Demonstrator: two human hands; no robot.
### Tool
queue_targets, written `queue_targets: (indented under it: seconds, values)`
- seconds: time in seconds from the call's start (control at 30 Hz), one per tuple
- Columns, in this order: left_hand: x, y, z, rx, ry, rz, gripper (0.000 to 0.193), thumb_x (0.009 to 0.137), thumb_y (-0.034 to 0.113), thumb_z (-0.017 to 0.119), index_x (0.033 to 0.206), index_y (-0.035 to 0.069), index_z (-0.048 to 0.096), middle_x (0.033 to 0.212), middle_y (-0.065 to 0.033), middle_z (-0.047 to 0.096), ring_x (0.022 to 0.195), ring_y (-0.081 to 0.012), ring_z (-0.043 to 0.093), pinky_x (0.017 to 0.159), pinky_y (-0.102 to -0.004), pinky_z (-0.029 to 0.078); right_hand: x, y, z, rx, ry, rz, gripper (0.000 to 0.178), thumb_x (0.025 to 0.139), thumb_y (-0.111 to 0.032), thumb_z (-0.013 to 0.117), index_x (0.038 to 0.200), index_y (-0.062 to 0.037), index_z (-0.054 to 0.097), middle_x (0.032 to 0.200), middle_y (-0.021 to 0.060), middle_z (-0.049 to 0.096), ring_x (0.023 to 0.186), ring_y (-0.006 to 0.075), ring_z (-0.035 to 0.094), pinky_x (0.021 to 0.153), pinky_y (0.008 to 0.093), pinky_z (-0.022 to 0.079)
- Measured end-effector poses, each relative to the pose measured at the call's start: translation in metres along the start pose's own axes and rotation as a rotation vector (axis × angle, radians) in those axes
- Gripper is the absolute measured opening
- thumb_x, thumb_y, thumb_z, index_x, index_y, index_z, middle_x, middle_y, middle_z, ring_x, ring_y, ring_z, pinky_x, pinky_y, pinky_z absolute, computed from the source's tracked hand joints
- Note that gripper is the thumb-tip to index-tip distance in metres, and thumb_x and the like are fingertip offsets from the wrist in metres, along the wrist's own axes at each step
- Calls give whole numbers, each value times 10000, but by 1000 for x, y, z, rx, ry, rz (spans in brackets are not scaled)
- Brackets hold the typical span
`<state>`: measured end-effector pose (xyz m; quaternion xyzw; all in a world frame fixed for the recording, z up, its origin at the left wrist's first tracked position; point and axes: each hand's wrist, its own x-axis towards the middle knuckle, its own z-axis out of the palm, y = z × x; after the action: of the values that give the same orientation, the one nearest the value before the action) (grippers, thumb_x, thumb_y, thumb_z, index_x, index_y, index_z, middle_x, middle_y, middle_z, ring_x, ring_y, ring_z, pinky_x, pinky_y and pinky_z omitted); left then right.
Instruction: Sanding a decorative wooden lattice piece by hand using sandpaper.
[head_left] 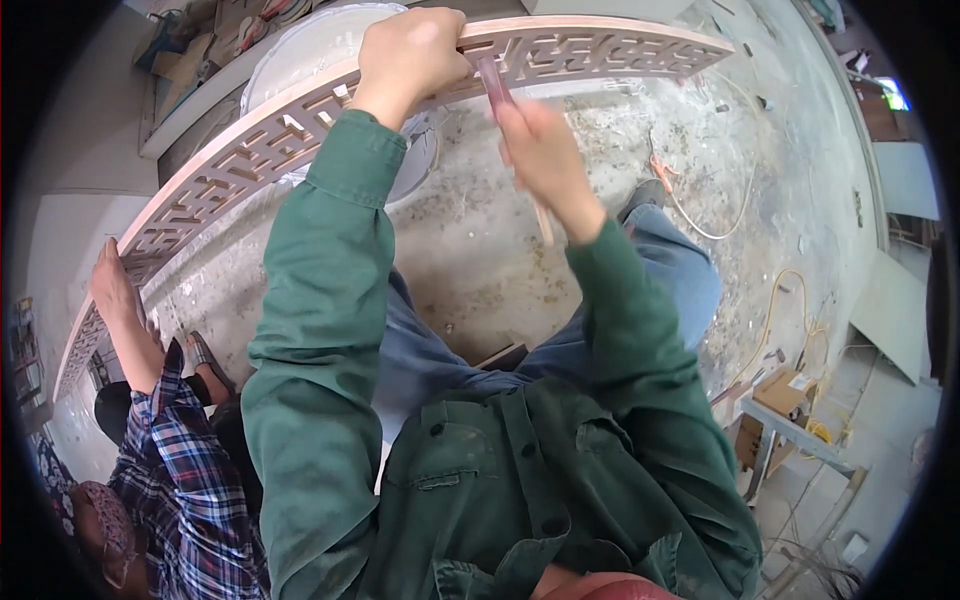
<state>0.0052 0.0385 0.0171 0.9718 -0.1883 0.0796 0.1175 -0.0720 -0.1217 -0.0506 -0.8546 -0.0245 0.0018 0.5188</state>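
A long wooden panel with a carved openwork lattice arcs from the lower left to the upper right of the head view. My left hand grips its top edge near the middle. My right hand holds a thin pinkish stick-like tool, its tip against the lattice just right of my left hand. Both my sleeves are green. At the lower left another person in a plaid shirt holds the panel's left end with a raised hand.
A dusty concrete floor lies below. A round white slab sits behind the panel. Yellow cable loops at the right, near cardboard boxes and a metal stand. Flat boards lean at the far right.
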Motion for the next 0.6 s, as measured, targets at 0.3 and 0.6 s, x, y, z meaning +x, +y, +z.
queue_targets:
  seconds: [0.3,0.6]
  values:
    - [2,6,4,-36,-19,0,299,697,332,746,869,107,649,780,-98,689,789,-310,667,664,-436,506,49,-9,-12,318,-103,231,324,940,-262,509,830,11,644,553,52,548,393,152,504,387,319,423]
    - [3,9,-3,-45,-43,-16,296,703,341,742,865,112,648,733,-83,681,770,-297,671,649,-431,500,-6,3,-13,268,-17,133,317,992,-279,475,1011,-29,669,560,-29,486,406,59,415,363,238,339]
